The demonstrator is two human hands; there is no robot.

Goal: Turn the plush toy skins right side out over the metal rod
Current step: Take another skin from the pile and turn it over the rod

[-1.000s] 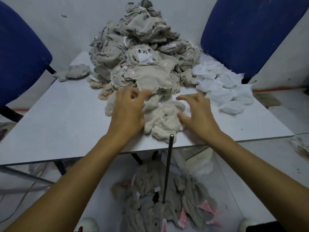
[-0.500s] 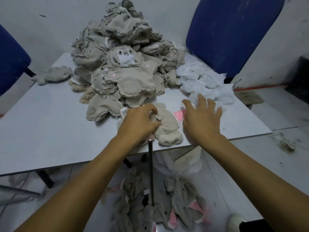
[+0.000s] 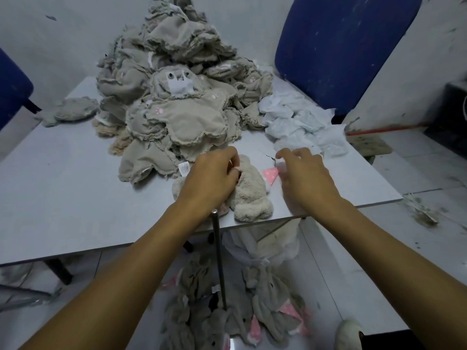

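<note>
Working at: the near table edge [image 3: 353,205], where a cream plush skin [image 3: 249,195] is lying between the two hands, already fluffy side out by the look of it.
Floor pile: grey skins with pink ear linings [image 3: 267,311] are lying at 6 o'clock around the foot of the rod; judging by their fur, these are finished ones.
Metal rod [image 3: 217,251]: it is standing nearly upright, its tip showing just below the left wrist at the table edge, at about 7 o'clock from the cream plush skin.
Key relation: the skin's long axis is running from 12 to 6 o'clock, its lower end touching the table edge just beside the rod tip; the left hand is the nearer one to both.
Left hand [image 3: 212,178]: it is lying knuckles up over the skin's left side, fingers curled and gripping the fabric near the skin's upper opening.
Right hand [image 3: 303,178]: it is hovering at 3 o'clock from the skin, fingers loosely bent; the fingertips are blurred, so whether they are pinching the pink dotted piece [image 3: 270,174] cannot be told.
Unturned heap [image 3: 177,97]: it is rising at 12 o'clock, seams and frayed edges showing outward, so much of the task is probably still waiting.
White pieces [image 3: 298,122]: they are lying at 1 o'clock, near the blue chair back [image 3: 341,46].
</note>
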